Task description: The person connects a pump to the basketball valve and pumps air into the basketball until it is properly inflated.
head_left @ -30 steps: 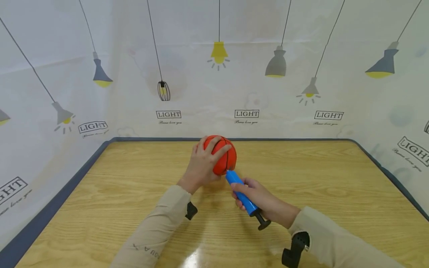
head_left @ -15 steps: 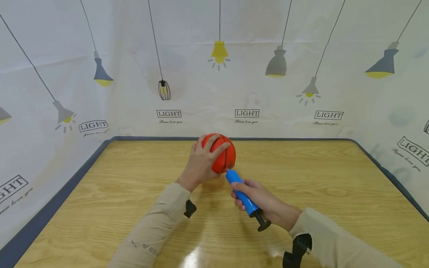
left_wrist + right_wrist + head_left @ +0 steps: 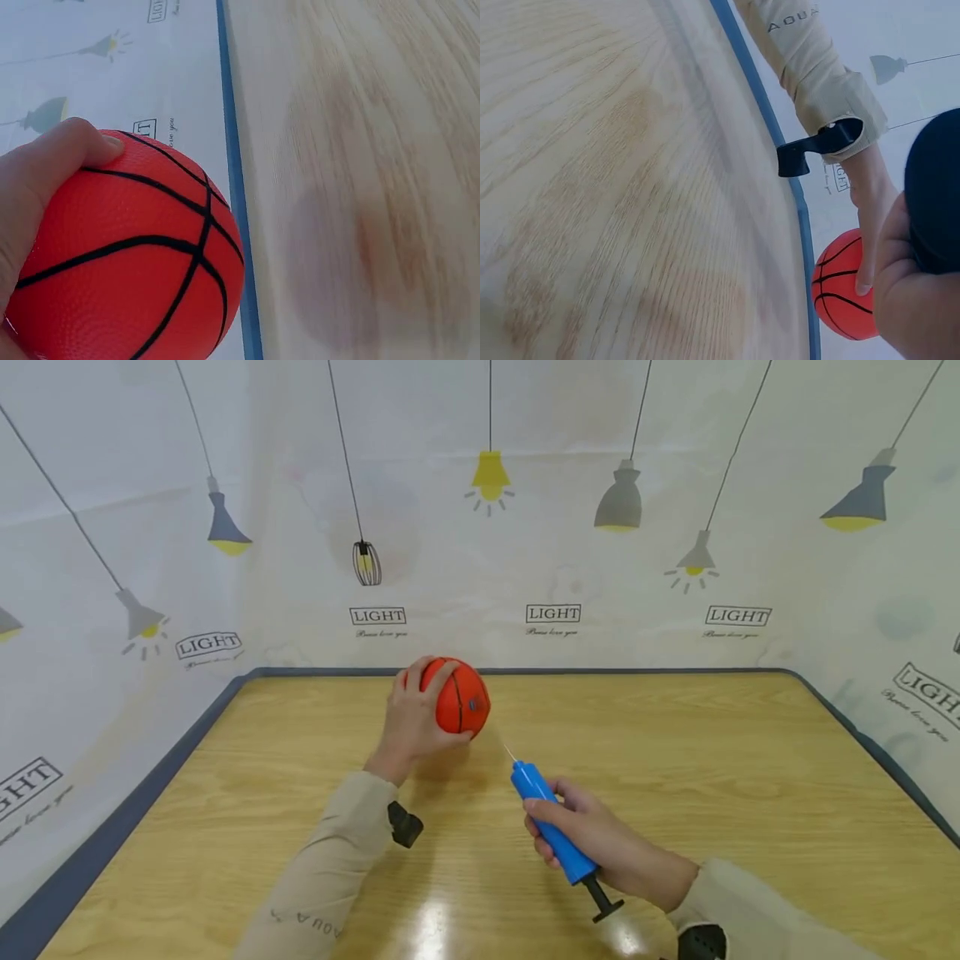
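A small red-orange basketball (image 3: 467,706) with black lines is gripped by my left hand (image 3: 414,717), fingers spread over its top and left side. In the left wrist view the thumb presses on the ball (image 3: 142,277). A dark valve spot on the ball faces right in the head view. My right hand (image 3: 592,835) is wrapped round the barrel of a blue hand pump (image 3: 551,822). Its thin needle (image 3: 509,752) points up-left toward the ball, with a gap between them. The pump's black T-handle (image 3: 602,902) sticks out below the hand.
Both hands are over a light wooden table (image 3: 712,760) with a dark blue edge. A white backdrop (image 3: 420,485) printed with lamps stands behind and at the sides. Black wrist mounts (image 3: 405,824) sit on both sleeves.
The ball and my left hand have moved left, away from the pump. My right hand has drawn the pump back down and right; its needle now shows, out of the ball.
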`<state>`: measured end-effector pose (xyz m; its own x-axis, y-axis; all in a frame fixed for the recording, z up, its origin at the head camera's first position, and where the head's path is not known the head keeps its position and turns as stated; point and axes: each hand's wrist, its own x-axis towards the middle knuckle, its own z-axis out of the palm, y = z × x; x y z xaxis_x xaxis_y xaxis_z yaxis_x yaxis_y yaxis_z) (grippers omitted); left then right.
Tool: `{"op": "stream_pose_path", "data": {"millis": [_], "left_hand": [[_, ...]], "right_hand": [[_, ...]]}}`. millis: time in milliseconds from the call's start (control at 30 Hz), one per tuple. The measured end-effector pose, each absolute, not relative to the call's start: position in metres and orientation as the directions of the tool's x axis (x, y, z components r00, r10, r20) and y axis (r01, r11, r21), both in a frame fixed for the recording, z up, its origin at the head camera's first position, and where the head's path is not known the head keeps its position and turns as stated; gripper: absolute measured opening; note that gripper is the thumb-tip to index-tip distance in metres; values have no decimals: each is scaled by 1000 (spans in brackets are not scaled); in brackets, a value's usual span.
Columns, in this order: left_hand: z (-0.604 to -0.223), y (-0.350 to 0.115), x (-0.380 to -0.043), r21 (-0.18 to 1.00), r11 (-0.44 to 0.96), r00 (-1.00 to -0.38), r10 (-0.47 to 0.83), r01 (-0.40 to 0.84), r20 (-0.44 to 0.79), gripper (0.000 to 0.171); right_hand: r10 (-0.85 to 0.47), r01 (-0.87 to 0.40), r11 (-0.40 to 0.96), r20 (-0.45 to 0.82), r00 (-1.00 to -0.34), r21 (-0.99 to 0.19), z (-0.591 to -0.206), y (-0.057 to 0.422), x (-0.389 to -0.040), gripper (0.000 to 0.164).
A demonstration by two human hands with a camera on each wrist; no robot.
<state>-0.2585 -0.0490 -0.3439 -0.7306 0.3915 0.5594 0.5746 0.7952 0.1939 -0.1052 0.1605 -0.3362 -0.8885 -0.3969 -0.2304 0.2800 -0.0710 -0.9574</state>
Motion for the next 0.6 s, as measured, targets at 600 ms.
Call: {"op": "stream_pose_path", "data": {"millis": [600], "left_hand": [[-374, -55, -259, 352, 740, -795, 398, 573, 457, 90]], "right_hand": [[-212, 272, 22, -270, -939, -962, -362, 183, -121, 46]]}}
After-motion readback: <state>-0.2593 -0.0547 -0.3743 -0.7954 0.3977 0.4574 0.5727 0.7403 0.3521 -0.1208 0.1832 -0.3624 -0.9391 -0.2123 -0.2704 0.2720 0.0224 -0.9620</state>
